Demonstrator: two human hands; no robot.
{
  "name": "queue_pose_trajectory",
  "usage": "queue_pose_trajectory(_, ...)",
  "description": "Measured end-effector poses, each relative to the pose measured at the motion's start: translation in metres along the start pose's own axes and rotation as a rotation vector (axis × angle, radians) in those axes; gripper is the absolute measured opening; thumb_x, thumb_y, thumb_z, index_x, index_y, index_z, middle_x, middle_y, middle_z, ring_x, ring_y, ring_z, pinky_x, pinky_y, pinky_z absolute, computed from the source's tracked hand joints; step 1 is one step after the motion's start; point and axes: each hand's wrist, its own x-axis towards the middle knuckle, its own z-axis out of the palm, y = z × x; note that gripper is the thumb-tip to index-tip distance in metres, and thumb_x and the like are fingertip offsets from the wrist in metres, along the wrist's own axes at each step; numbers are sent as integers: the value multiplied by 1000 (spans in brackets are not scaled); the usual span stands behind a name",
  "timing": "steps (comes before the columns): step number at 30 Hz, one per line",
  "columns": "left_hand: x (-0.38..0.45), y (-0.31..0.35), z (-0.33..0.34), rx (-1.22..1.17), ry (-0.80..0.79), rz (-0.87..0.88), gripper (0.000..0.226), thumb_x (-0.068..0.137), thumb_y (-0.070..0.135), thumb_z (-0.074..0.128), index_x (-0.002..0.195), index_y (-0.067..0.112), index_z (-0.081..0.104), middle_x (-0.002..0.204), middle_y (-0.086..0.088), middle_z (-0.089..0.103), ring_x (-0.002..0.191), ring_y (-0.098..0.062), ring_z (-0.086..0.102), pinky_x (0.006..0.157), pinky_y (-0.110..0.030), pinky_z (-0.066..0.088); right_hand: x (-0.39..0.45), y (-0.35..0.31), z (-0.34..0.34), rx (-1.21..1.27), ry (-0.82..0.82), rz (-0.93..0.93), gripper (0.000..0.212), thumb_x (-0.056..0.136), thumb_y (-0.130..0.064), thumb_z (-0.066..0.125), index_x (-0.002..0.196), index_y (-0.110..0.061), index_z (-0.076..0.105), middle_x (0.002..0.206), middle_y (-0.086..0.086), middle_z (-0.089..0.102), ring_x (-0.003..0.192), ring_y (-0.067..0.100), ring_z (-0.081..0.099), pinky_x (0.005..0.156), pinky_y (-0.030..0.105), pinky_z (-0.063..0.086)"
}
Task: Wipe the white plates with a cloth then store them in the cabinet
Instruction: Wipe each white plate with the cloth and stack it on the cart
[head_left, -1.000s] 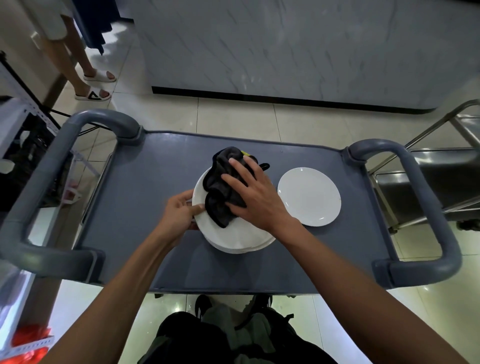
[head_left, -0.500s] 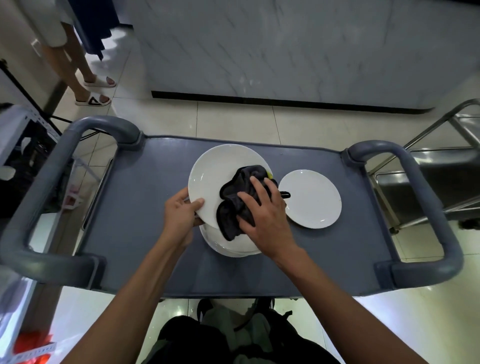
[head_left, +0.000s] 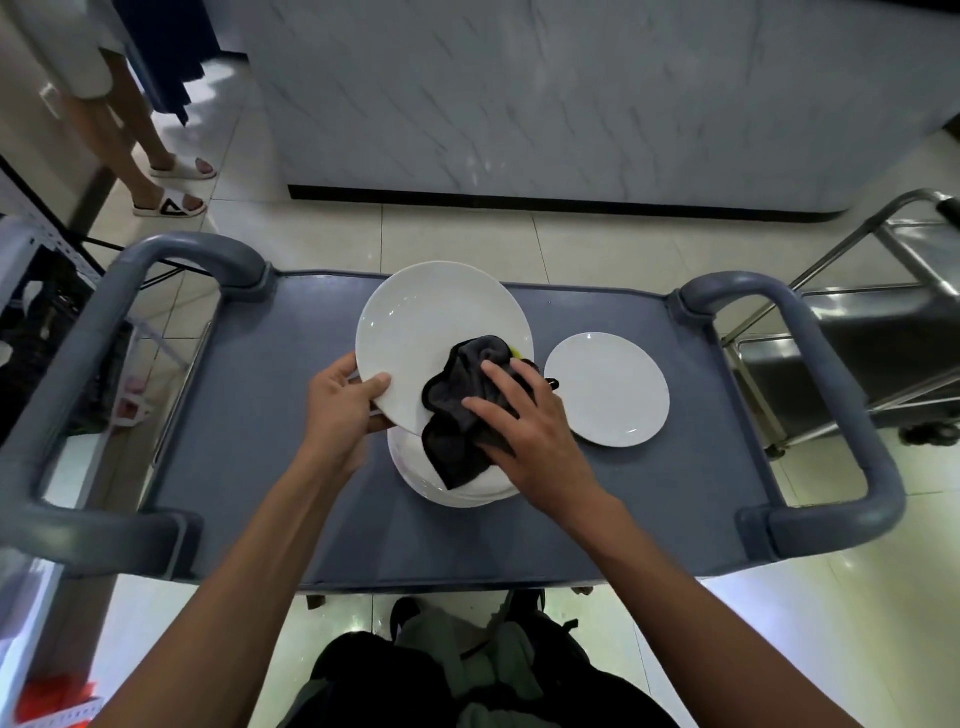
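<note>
My left hand (head_left: 343, 402) grips the near left rim of a large white plate (head_left: 431, 327), which is lifted and tilted up toward me over the grey cart top (head_left: 260, 415). My right hand (head_left: 524, 421) presses a dark grey cloth (head_left: 457, 415) against the plate's lower right face. Under the raised plate a stack of white plates (head_left: 457, 488) rests on the cart, partly hidden by the cloth and my hand. A smaller single white plate (head_left: 608, 389) lies flat to the right.
The cart has thick grey handles on the left (head_left: 104, 322) and right (head_left: 831, 395). A steel trolley (head_left: 852, 332) stands to the right, a marble-look counter (head_left: 519, 104) ahead. A person's legs in sandals (head_left: 156, 171) stand at the far left beside a shelf rack (head_left: 31, 291).
The top plate has been lifted off the stack and tilted up by my left hand. My right hand with the cloth has slid from the plate's far edge down to its lower right part.
</note>
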Motion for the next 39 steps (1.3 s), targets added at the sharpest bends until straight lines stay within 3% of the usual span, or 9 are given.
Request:
queue_pose_trajectory(14,-8,-1,2,48,-144,-33,35,92,-6,59,111,21,71,91,-1,78,73,-23,74,59,-36,61,33,15,-11,-16,75,204,51,91,-24,71,140,-21,57,160,10,33,149,35,23,112,57,31)
queue_pose_trajectory(18,-14,-5,9,47,-185,-47,34,91,-6,61,113,18,71,95,-10,77,75,-28,74,59,-37,60,53,4,-8,-71,89,215,53,95,-36,63,145,-26,50,163,10,27,151,35,17,113,54,23)
queue_pose_trajectory(24,-16,-5,4,52,-187,-19,38,93,-8,54,113,19,72,99,-13,76,81,-33,74,64,-41,61,56,3,-3,-199,84,120,59,92,-60,51,143,-32,51,162,10,29,152,36,16,119,62,10)
queue_pose_trajectory(27,-16,-4,1,52,-178,1,37,93,-6,57,111,23,73,98,-12,77,79,-31,73,63,-40,61,50,13,-5,-166,99,74,52,95,-52,54,141,-28,55,159,12,34,150,37,22,118,60,18)
queue_pose_trajectory(32,-15,-5,2,22,-147,7,44,92,-6,60,125,23,68,97,-11,77,78,-29,74,60,-39,59,26,14,3,-153,113,51,46,97,-43,55,141,-28,56,158,13,36,147,37,29,116,57,25)
queue_pose_trajectory(39,-20,-9,6,90,-309,-6,50,93,-8,56,123,31,69,103,-15,76,88,-37,74,63,-42,60,36,4,1,-152,68,31,44,99,-36,56,142,-32,55,158,14,36,147,40,29,115,58,25)
